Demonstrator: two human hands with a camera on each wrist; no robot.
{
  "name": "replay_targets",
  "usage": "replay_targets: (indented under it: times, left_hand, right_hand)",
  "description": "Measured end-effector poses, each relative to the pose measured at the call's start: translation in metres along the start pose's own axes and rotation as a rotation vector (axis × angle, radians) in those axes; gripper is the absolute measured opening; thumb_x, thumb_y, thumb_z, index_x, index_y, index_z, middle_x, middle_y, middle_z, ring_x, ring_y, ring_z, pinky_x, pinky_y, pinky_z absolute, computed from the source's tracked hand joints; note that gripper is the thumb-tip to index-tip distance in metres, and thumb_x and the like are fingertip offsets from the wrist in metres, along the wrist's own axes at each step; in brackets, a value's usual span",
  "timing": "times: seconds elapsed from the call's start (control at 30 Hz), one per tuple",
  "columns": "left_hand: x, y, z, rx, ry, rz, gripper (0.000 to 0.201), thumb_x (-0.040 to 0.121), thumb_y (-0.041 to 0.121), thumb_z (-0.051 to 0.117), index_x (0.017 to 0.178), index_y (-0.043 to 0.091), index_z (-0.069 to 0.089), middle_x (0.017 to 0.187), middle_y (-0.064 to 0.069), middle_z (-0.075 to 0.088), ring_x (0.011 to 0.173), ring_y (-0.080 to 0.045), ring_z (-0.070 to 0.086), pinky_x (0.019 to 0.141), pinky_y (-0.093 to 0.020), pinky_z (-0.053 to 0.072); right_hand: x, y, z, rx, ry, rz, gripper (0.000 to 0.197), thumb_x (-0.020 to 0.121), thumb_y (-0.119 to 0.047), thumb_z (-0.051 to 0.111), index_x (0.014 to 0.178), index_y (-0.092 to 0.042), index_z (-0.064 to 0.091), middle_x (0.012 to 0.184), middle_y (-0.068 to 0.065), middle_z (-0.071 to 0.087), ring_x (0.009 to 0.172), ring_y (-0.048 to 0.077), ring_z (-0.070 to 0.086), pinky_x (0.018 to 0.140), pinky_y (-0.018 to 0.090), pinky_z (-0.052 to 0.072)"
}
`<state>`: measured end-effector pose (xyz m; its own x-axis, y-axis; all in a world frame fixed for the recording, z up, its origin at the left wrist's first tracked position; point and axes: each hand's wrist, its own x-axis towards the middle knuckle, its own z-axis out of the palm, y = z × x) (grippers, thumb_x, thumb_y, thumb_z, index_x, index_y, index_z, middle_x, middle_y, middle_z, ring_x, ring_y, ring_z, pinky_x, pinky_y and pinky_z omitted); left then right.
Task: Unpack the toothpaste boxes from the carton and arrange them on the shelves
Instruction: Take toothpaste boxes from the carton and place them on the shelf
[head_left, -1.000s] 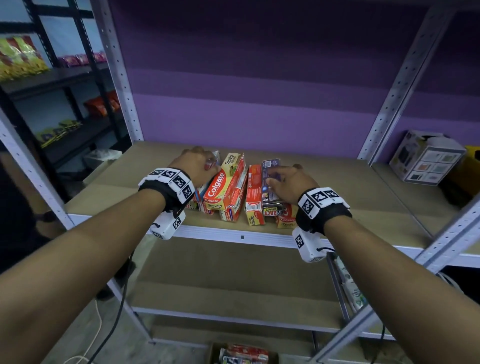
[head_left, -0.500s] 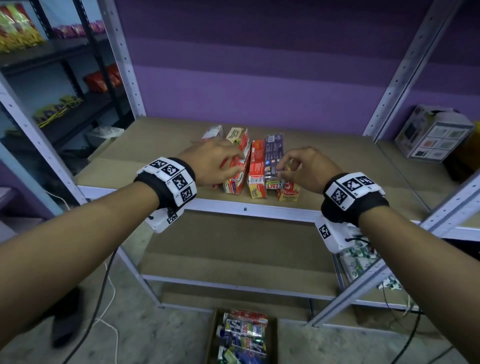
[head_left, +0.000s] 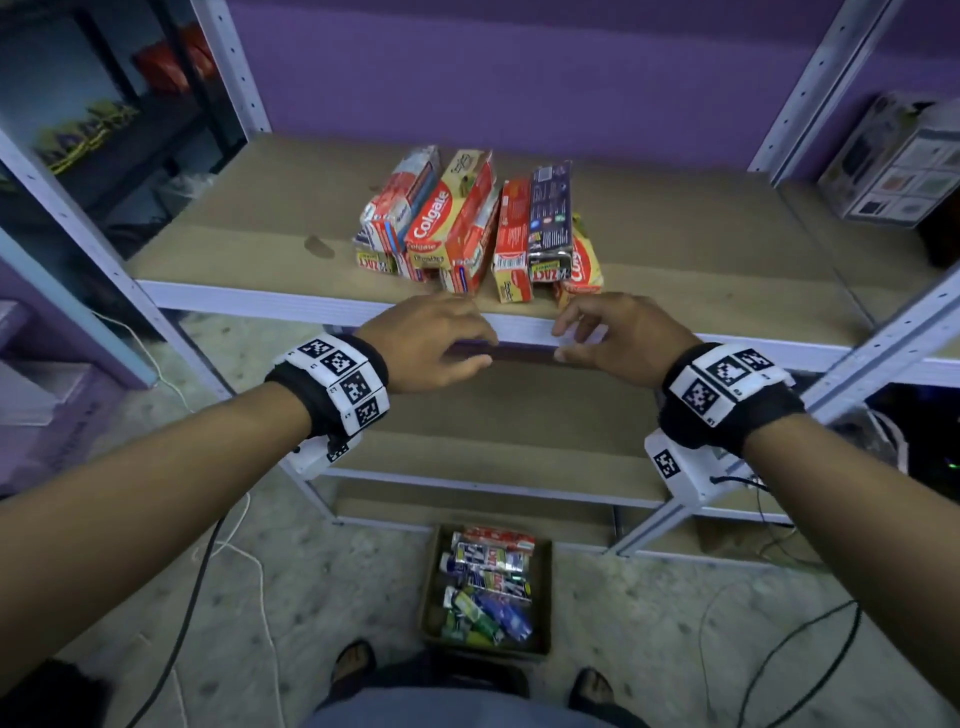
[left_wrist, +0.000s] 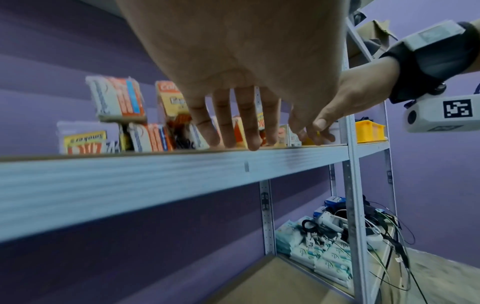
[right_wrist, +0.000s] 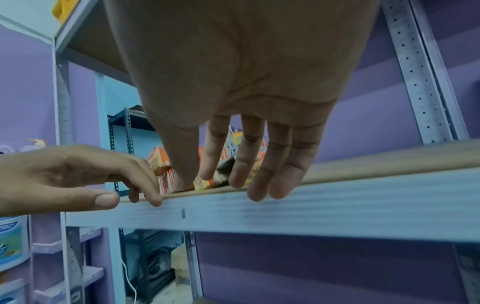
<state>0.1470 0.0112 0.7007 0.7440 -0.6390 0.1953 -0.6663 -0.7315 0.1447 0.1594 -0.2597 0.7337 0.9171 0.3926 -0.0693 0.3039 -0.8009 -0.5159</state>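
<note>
Toothpaste boxes (head_left: 478, 228) on shelf (head_left: 249, 291): light, stiff card, crushable; grip long sides. Left hand (head_left: 431, 343), right hand (head_left: 613, 338): fingers (left_wrist: 249, 123) loosely apart, empty.

Head view: high, facing forward and down over both forearms onto the shelf (head_left: 218, 228), the toothpaste boxes (head_left: 478, 223), and the carton (head_left: 485, 587) on the floor below.

Left wrist view: just under the left hand (left_wrist: 233, 61), close, level with the shelf's front edge, facing right along it; the right hand (left_wrist: 345, 98) enters here.

Right wrist view: under the right hand (right_wrist: 233, 82), facing left; the left hand (right_wrist: 78, 176) enters.

Shared: shelf edge and boxes, somewhat blurred in both wrist views.
</note>
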Motion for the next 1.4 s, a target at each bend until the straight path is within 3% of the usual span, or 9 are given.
replay_targets:
  times: [0.23, 0.37, 0.53, 0.7, 0.77, 0.83, 1.0, 1.23, 1.4]
  left_hand:
    - [-0.021, 0.010, 0.064, -0.202, -0.232, -0.218, 0.031, 0.096, 0.047, 0.050, 0.120, 0.031, 0.062, 0.120, 0.006, 0.059, 0.119, -0.018, 0.051, 0.099, -0.033, 0.041]
    - [-0.035, 0.015, 0.100, -0.322, -0.334, -0.290, 0.030, 0.095, 0.046, 0.053, 0.117, 0.029, 0.064, 0.115, 0.009, 0.061, 0.108, -0.011, 0.056, 0.087, -0.022, 0.038]
    - [-0.054, 0.022, 0.146, -0.445, -0.482, -0.388, 0.028, 0.095, 0.042, 0.056, 0.115, 0.025, 0.067, 0.116, 0.007, 0.065, 0.105, -0.012, 0.059, 0.091, -0.027, 0.046]
    - [-0.079, 0.025, 0.200, -0.488, -0.648, -0.518, 0.025, 0.097, 0.039, 0.052, 0.111, 0.025, 0.068, 0.116, 0.003, 0.067, 0.103, -0.020, 0.062, 0.089, -0.031, 0.050]
    - [-0.092, 0.026, 0.224, -0.520, -0.693, -0.563, 0.022, 0.097, 0.040, 0.053, 0.109, 0.028, 0.067, 0.118, 0.005, 0.067, 0.105, -0.018, 0.062, 0.090, -0.029, 0.049]
    - [-0.104, 0.027, 0.250, -0.518, -0.745, -0.605, 0.023, 0.096, 0.042, 0.054, 0.109, 0.029, 0.067, 0.119, 0.005, 0.067, 0.106, -0.018, 0.062, 0.089, -0.027, 0.047]
    - [-0.127, 0.026, 0.317, -0.523, -0.827, -0.692, 0.036, 0.095, 0.053, 0.050, 0.113, 0.025, 0.066, 0.119, 0.000, 0.067, 0.105, -0.022, 0.061, 0.083, -0.027, 0.043]
    - [-0.149, 0.010, 0.413, -0.536, -0.818, -0.784, 0.036, 0.098, 0.046, 0.048, 0.120, 0.023, 0.064, 0.123, -0.004, 0.065, 0.110, -0.025, 0.059, 0.085, -0.026, 0.040]
    - [-0.157, -0.006, 0.483, -0.483, -0.789, -0.836, 0.037, 0.097, 0.047, 0.049, 0.121, 0.023, 0.063, 0.123, -0.001, 0.065, 0.112, -0.025, 0.059, 0.094, -0.031, 0.043]
  right_hand:
    - [-0.011, 0.035, 0.069, -0.023, -0.186, 0.124, 0.018, 0.083, -0.038, 0.076, 0.097, -0.032, 0.066, 0.089, -0.010, 0.063, 0.087, 0.010, 0.060, 0.078, 0.023, 0.042]
    - [-0.021, 0.060, 0.113, 0.042, -0.306, 0.217, 0.021, 0.084, -0.033, 0.076, 0.102, -0.024, 0.069, 0.080, -0.012, 0.060, 0.082, 0.010, 0.058, 0.075, 0.021, 0.039]
    - [-0.034, 0.090, 0.159, 0.045, -0.467, 0.304, 0.017, 0.085, -0.040, 0.072, 0.099, -0.035, 0.065, 0.090, -0.006, 0.069, 0.090, 0.015, 0.066, 0.075, 0.026, 0.048]
    - [-0.045, 0.109, 0.211, 0.011, -0.601, 0.331, 0.021, 0.090, -0.045, 0.066, 0.108, -0.035, 0.061, 0.128, -0.004, 0.059, 0.083, 0.015, 0.061, 0.072, 0.025, 0.044]
    - [-0.052, 0.119, 0.232, 0.057, -0.632, 0.366, 0.015, 0.091, -0.043, 0.066, 0.103, -0.036, 0.061, 0.125, -0.004, 0.060, 0.067, 0.003, 0.051, 0.067, 0.020, 0.044]
    - [-0.057, 0.131, 0.255, 0.081, -0.657, 0.393, 0.013, 0.091, -0.040, 0.066, 0.101, -0.034, 0.061, 0.115, -0.002, 0.063, 0.069, 0.004, 0.053, 0.061, 0.017, 0.042]
    - [-0.063, 0.161, 0.314, 0.095, -0.728, 0.471, 0.032, 0.093, -0.038, 0.064, 0.122, -0.024, 0.061, 0.124, 0.003, 0.062, 0.113, 0.027, 0.061, 0.081, 0.030, 0.045]
    - [-0.057, 0.213, 0.401, 0.113, -0.704, 0.543, 0.030, 0.091, -0.036, 0.064, 0.119, -0.024, 0.063, 0.121, 0.007, 0.065, 0.109, 0.029, 0.062, 0.093, 0.041, 0.051]
    - [-0.056, 0.257, 0.469, 0.135, -0.682, 0.607, 0.029, 0.088, -0.038, 0.068, 0.116, -0.031, 0.063, 0.108, -0.005, 0.059, 0.101, 0.022, 0.062, 0.091, 0.037, 0.053]
